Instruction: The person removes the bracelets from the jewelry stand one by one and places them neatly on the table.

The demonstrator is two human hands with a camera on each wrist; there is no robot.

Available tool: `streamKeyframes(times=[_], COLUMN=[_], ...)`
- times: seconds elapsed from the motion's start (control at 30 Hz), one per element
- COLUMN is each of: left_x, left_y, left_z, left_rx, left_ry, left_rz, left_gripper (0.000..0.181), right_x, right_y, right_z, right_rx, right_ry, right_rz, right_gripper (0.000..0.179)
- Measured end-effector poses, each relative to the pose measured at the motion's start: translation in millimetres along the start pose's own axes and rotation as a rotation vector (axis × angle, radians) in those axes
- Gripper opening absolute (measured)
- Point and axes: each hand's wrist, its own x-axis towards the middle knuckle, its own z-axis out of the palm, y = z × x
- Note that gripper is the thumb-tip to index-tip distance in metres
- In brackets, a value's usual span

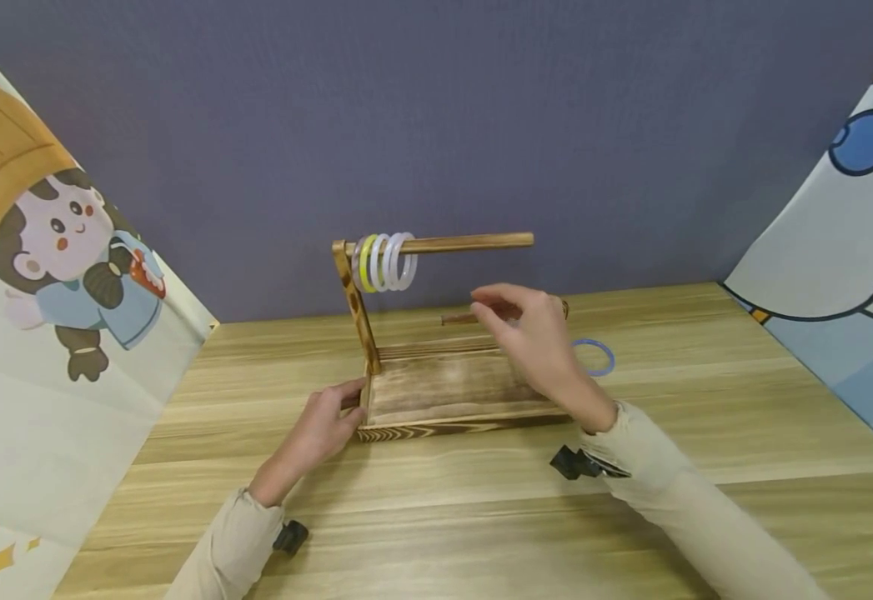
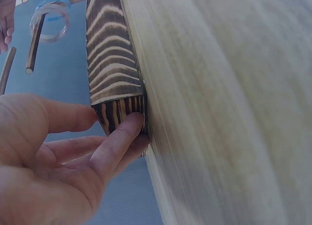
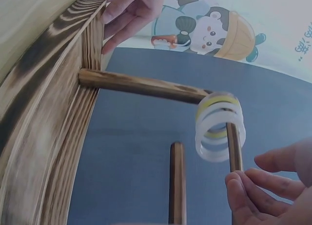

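A dark-grained wooden stand (image 1: 444, 392) with a tray-like base rests on the table. Several bangles (image 1: 383, 262), one yellow, one purplish and the others whitish, hang near the post end of its upper bar (image 1: 474, 242). My left hand (image 1: 323, 423) grips the left end of the base, its fingertips against the end face in the left wrist view. My right hand (image 1: 529, 337) hovers below the upper bar's free end, thumb and fingers slightly bent and apart, holding nothing. It partly hides the lower bar (image 1: 454, 319). A blue bangle (image 1: 594, 357) lies right of the stand.
The wood-grain table (image 1: 436, 517) runs up to a grey-blue back panel (image 1: 436, 125). Printed cartoon panels (image 1: 53, 233) stand at both sides. The upper bar juts out rightward from the left post (image 1: 357, 308), and a lower bar sits at the back right.
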Motion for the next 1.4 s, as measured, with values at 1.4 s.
streamKeyframes(times=[1.4], left_x=[-0.5], left_y=[-0.4], left_z=[0.5], left_rx=[0.001], left_ry=[0.019], left_rz=[0.020], left_gripper=[0.049], right_x=[32.7], right_y=[-16.1], right_z=[82.4], right_rx=[0.053], right_ry=[-0.038], right_rz=[0.012], right_gripper=[0.036])
